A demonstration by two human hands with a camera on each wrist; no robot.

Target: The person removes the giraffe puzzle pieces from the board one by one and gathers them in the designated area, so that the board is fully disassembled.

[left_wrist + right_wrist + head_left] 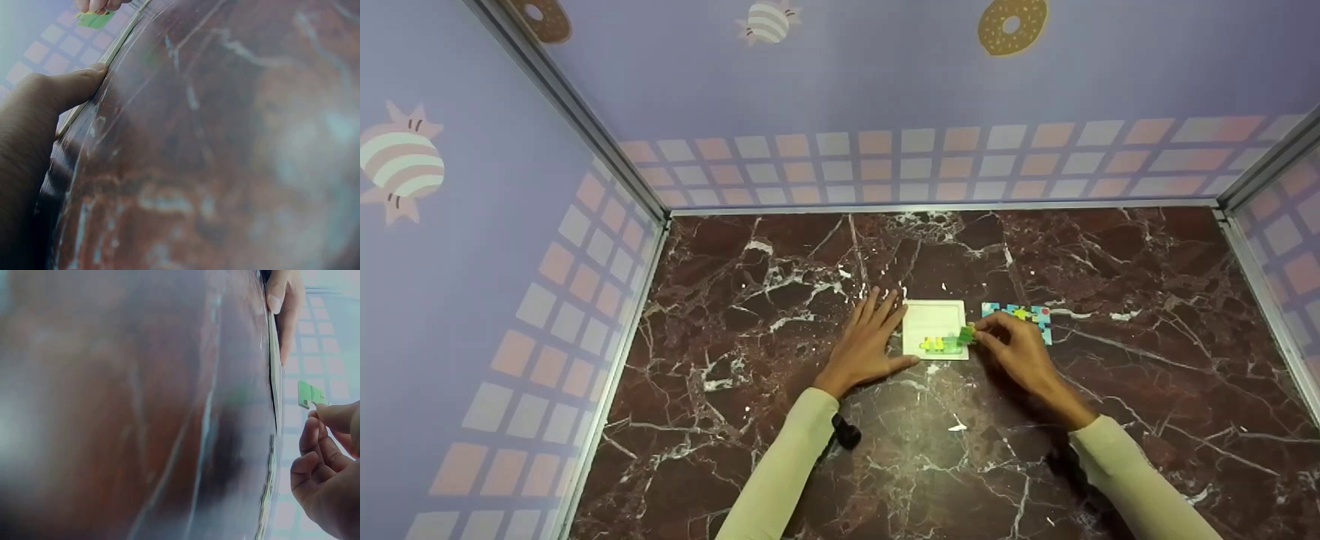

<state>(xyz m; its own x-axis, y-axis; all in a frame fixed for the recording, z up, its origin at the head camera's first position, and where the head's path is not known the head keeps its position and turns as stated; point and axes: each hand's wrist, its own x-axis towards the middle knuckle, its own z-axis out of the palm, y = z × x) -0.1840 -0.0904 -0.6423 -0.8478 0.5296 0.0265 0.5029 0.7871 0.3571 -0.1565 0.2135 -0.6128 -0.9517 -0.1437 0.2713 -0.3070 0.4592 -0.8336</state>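
Note:
A shallow white puzzle tray (922, 319) lies on the marbled table, with yellow and green jigsaw pieces (937, 345) along its near edge. My left hand (868, 341) rests at the tray's left side, fingers spread and straight, its thumb touching the near left corner. Between thumb and fingers, my right hand (1020, 352) pinches a green jigsaw piece (310, 392), held above the tray's lower right corner. In the left wrist view the same green piece (95, 20) shows raised over the tray's edge.
Right of the tray, partly behind the right hand, lies a group of blue jigsaw pieces (1041, 313) with a yellow star shape and a red spot. Purple walls with pink and white squares (874, 142) border the dark red table (780, 300) at the back and sides.

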